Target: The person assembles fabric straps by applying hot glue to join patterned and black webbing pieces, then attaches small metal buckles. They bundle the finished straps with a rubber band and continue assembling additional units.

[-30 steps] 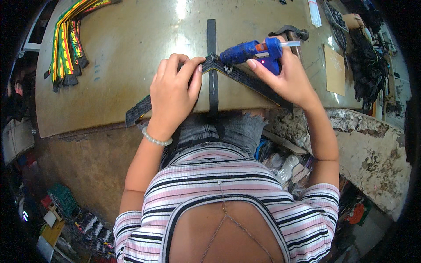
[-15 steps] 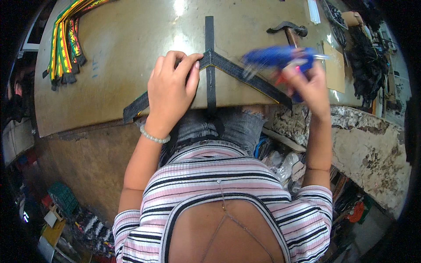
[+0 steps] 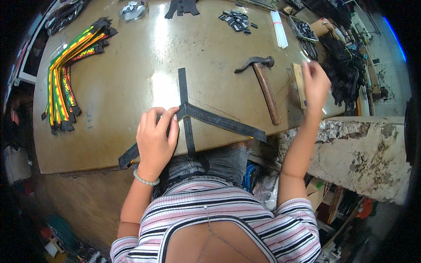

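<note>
My left hand presses down on a wide black webbing strap where it bends into a V shape. At that spot the wide strap crosses a narrow black strap lying straight across the worn tabletop. The wide strap's two ends hang over the near table edge. My right hand is lifted above the table's right side, beside a small cardboard piece, with nothing visible in it. A hammer with a wooden handle lies between my hands.
A bundle of green, yellow and red straps lies at the left. Small black pieces and white glue sticks sit at the far edge. A heap of black straps is at the right, above a rough stone ledge.
My right hand carried the blue glue gun away from the strap crossing to the right. The gun is now out of sight and the hand is empty. My left hand stayed on the strap.
</note>
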### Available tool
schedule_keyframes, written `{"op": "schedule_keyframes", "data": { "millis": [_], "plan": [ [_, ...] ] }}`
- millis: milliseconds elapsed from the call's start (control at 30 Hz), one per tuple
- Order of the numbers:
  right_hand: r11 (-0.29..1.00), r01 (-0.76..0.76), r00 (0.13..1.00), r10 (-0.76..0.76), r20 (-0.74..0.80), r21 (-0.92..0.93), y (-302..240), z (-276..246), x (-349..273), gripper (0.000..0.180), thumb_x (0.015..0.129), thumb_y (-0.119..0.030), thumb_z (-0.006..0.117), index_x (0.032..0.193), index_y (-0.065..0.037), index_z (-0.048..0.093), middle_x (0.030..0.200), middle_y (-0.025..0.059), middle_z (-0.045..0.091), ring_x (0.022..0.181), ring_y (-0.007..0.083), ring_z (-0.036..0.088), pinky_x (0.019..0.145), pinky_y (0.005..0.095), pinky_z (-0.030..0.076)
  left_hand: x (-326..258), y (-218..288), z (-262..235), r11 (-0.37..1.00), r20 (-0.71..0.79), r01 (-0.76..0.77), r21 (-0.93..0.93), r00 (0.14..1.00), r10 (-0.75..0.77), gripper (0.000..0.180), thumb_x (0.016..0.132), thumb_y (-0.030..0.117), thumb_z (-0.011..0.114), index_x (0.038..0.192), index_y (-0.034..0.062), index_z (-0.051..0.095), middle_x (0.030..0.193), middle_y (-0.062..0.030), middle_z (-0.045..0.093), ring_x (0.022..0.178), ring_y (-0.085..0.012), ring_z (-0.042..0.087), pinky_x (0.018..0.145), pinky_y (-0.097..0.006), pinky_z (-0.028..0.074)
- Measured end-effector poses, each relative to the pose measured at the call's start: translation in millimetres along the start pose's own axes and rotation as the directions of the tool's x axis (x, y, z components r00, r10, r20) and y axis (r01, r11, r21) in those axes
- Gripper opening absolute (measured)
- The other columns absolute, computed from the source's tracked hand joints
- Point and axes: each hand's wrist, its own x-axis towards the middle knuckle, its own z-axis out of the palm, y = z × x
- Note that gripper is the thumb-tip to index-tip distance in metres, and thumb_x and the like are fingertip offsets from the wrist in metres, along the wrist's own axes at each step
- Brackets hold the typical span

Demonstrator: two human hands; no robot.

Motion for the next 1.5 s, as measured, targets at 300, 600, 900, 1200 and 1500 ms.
{"op": "schedule_keyframes", "data": {
  "millis": [300,600,900,1200,1500],
  "plan": [
    [0.802,0.549,0.770,-0.595,0.233,0.235,-61.2,168.0,98.2,0.023,0.085,-0.022,0.071,0.100,-0.005,0.074,0.098,0.0188,0.071,0.092,0.0349,0.068,0.084,0.0427,0.054,-3.0,1.5,0.4,0.999,-0.020,-0.010,0.040,1.000,0.011,0.020,0.087,0.010,0.067,0.107,0.0121,0.072,0.095,-0.0086,0.059,0.087,-0.0260,0.058,0.076,-0.037,0.049],
    [0.865,0.472,0.868,-0.422,0.262,-0.168,-92.9,134.6,86.7,0.020,0.080,-0.012,0.063,0.095,-0.005,0.075,0.095,0.0216,0.072,0.089,0.0364,0.072,0.073,0.0463,0.059,-6.2,2.0,3.0,0.999,0.002,-0.026,0.036,1.000,0.026,0.020,0.090,0.010,0.067,0.108,0.0073,0.071,0.099,-0.0106,0.060,0.091,-0.0270,0.058,0.081,-0.037,0.048],
    [0.379,0.768,0.602,-0.701,0.382,-0.516,-145.1,118.8,-3.4,0.034,0.084,-0.023,0.061,0.103,0.002,0.072,0.108,0.0248,0.058,0.096,0.0382,0.057,0.068,0.0490,0.052,-17.0,-6.0,6.0,0.988,-0.145,-0.156,0.000,0.977,0.154,0.027,0.083,0.000,0.069,0.109,0.0068,0.071,0.096,-0.0106,0.058,0.091,-0.0268,0.057,0.082,-0.038,0.046],
    [0.389,0.451,0.506,-0.853,0.129,0.803,-176.1,36.5,-47.7,0.020,0.082,-0.002,0.064,0.101,0.001,0.065,0.085,0.0178,0.068,0.078,0.0307,0.068,0.072,0.0393,0.053,-13.8,0.3,-5.6,0.963,-0.190,-0.076,-0.258,0.981,0.026,0.024,0.089,0.001,0.066,0.113,0.0053,0.071,0.095,-0.0097,0.059,0.079,-0.0193,0.057,0.069,-0.031,0.048],
    [0.535,-0.013,0.387,-0.776,0.498,0.845,-154.3,4.5,-128.6,0.026,0.086,-0.002,0.068,0.109,0.001,0.055,0.086,0.0138,0.067,0.078,0.0246,0.068,0.070,0.0336,0.054,-13.4,15.1,-23.2,0.705,0.360,0.378,-0.600,0.915,-0.184,0.017,0.083,0.008,0.078,0.096,-0.0001,0.070,0.078,-0.0025,0.061,0.064,-0.0063,0.054,0.058,-0.022,0.044]
  ]
}}
